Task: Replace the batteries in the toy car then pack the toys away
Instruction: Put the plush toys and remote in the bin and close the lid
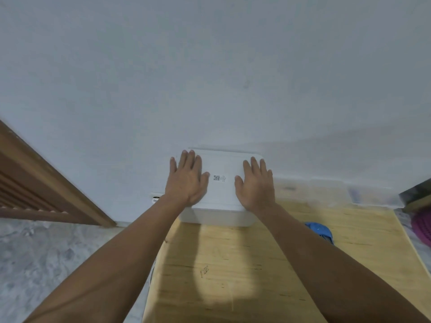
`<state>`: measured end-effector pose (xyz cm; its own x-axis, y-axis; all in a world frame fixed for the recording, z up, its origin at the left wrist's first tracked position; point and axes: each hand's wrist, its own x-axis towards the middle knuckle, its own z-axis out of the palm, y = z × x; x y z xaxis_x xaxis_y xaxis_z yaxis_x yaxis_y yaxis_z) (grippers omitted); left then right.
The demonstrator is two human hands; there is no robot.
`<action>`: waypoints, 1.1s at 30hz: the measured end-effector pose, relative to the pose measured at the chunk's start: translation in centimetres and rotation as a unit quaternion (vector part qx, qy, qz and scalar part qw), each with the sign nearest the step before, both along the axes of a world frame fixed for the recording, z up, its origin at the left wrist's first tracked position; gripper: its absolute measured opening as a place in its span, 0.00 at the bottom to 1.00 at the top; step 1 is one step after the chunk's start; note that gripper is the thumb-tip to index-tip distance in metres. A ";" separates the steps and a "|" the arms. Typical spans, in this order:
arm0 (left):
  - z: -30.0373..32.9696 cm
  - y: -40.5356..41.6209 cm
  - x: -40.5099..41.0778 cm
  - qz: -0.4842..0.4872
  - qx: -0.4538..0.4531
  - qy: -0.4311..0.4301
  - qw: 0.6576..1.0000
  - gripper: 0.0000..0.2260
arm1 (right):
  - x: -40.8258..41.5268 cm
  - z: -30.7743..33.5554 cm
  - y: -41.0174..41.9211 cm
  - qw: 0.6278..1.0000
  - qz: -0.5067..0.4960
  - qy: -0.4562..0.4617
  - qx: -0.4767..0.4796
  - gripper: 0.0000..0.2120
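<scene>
A wooden slatted door [35, 183] stands at the far left. The left hand [186, 180] lies flat, fingers straight, on the lid of a white storage box [221, 190] at the wooden table's [233, 264] far edge, against the wall. The right hand [255, 185] presses flat beside it. Further right lies a blue object [320, 230], perhaps a toy, partly hidden behind the forearm.

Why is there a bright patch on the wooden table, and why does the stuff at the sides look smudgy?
Head view: a pale glare patch lies on the wooden table between the arms, just below the white box under both flat hands; the blue thing and the clear container are blurred, and the wide lens bends the edges.
</scene>
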<state>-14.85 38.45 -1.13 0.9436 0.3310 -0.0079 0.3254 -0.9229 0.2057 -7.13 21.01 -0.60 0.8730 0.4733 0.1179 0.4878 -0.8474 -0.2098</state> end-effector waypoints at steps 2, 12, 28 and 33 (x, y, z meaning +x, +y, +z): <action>-0.1 -0.3 0.3 -0.016 0.011 0.018 1.000 0.29 | 0.0 -0.2 0.4 0.999 0.009 -0.003 -0.040 0.27; -0.5 -0.7 0.6 -0.026 0.052 0.031 0.998 0.30 | 0.4 -0.9 0.4 0.996 0.038 0.007 -0.080 0.34; -0.4 -1.1 0.8 0.021 0.059 0.042 0.997 0.31 | 1.6 -1.1 0.7 0.999 -0.025 0.022 -0.028 0.33; -0.4 -1.4 0.7 0.035 0.049 0.037 0.997 0.31 | 2.2 -1.1 0.2 0.999 -0.004 0.031 -0.040 0.33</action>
